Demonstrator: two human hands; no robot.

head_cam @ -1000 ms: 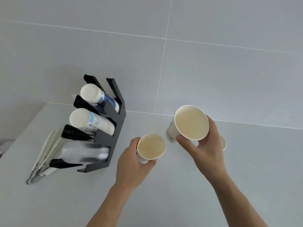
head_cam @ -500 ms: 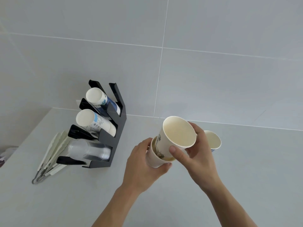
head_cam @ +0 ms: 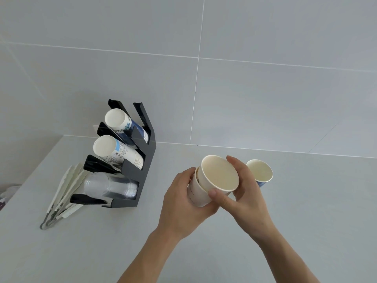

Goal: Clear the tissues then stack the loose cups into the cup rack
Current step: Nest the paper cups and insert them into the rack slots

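Observation:
Two white paper cups are nested together above the counter. My left hand (head_cam: pixel 181 205) grips the outer paper cup (head_cam: pixel 196 194) from below. My right hand (head_cam: pixel 242 193) pinches the rim of the inner paper cup (head_cam: pixel 220 173), which sits most of the way inside the outer one. Behind my right hand a third paper cup with a blue print (head_cam: pixel 260 173) stands upright on the counter. The black cup rack (head_cam: pixel 145 160) stands at the left, with two rows of paper cups and a bottom row of clear plastic cups (head_cam: pixel 111 185).
White tongs or stirrers (head_cam: pixel 61 193) lie on the counter left of the rack. A grey tiled wall (head_cam: pixel 265 88) rises behind the grey counter (head_cam: pixel 306 211). The counter's left edge runs close to the rack.
My right hand has pushed its cup down into the cup in my left hand. Both hands have come together. The third cup behind has come into full view.

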